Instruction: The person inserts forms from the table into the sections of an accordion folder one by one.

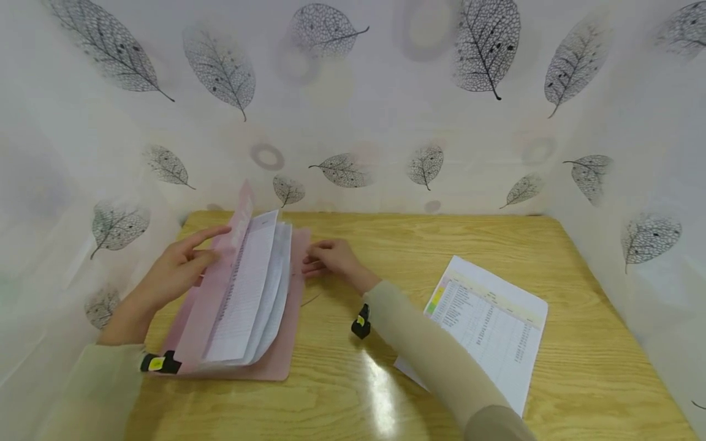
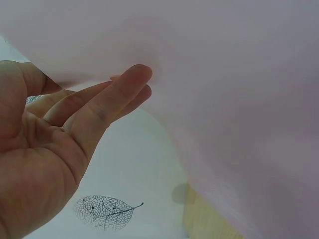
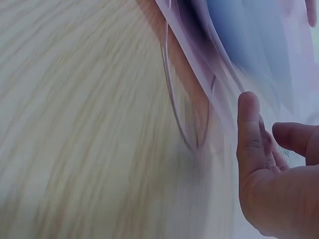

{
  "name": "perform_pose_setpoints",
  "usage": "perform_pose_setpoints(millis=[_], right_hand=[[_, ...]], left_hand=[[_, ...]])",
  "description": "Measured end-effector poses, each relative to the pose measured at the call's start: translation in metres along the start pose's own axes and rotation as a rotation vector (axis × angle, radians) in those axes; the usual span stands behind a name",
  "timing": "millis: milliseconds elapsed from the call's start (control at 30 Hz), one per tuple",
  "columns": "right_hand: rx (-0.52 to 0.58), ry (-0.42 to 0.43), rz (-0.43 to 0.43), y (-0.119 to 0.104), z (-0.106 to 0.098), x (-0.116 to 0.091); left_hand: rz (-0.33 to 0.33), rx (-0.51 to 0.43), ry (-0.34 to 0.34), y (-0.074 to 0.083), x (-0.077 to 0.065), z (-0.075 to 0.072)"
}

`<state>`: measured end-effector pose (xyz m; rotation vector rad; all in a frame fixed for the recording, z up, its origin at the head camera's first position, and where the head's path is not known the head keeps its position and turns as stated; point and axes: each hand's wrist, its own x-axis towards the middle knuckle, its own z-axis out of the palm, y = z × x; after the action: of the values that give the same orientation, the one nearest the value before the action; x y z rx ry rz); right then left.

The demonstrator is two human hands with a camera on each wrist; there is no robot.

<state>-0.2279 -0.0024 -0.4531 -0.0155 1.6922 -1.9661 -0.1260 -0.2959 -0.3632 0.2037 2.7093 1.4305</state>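
A pink folder point(image 1: 292, 343) lies on the table at the left, its cover point(image 1: 220, 275) raised. Inside stand several loosely fanned white sheets point(image 1: 250, 275) with printed lines. My left hand point(image 1: 179, 266) holds the raised cover from the left. In the left wrist view the thumb point(image 2: 132, 82) lies across the pink sheet, and part of another finger is hidden behind it. My right hand point(image 1: 333, 257) is at the folder's right edge, thumb and fingers apart in the right wrist view. A thin elastic cord point(image 3: 172, 94) loops out from that edge.
A printed sheet point(image 1: 496, 318) with a table and coloured cells lies at the right, partly under my right forearm. The wood-grain table point(image 1: 386, 236) is enclosed at the back and sides by white leaf-patterned sheeting point(image 1: 353, 110).
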Motion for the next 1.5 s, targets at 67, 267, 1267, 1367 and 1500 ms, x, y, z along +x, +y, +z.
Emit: perform_pose_setpoints(millis=[67,267,1267,1367,1500], right_hand=[[-0.023,0.010,-0.002,-0.002,-0.010,-0.004],[-0.095,0.046,0.006,-0.011,-0.045,-0.020],[-0.248,0.150,-0.020,-0.034,-0.212,-0.144],[-0.257,0.193,-0.017,-0.033,-0.230,-0.160],[-0.279,0.240,-0.004,-0.027,-0.253,-0.179]], left_hand=[[-0.001,-0.001,-0.003,-0.001,0.000,0.000],[-0.015,-0.003,0.004,-0.002,-0.001,0.000],[-0.020,0.007,-0.007,-0.006,0.004,0.002],[-0.005,-0.011,-0.010,-0.006,0.004,0.004],[0.007,-0.028,-0.014,-0.005,0.005,0.005]])
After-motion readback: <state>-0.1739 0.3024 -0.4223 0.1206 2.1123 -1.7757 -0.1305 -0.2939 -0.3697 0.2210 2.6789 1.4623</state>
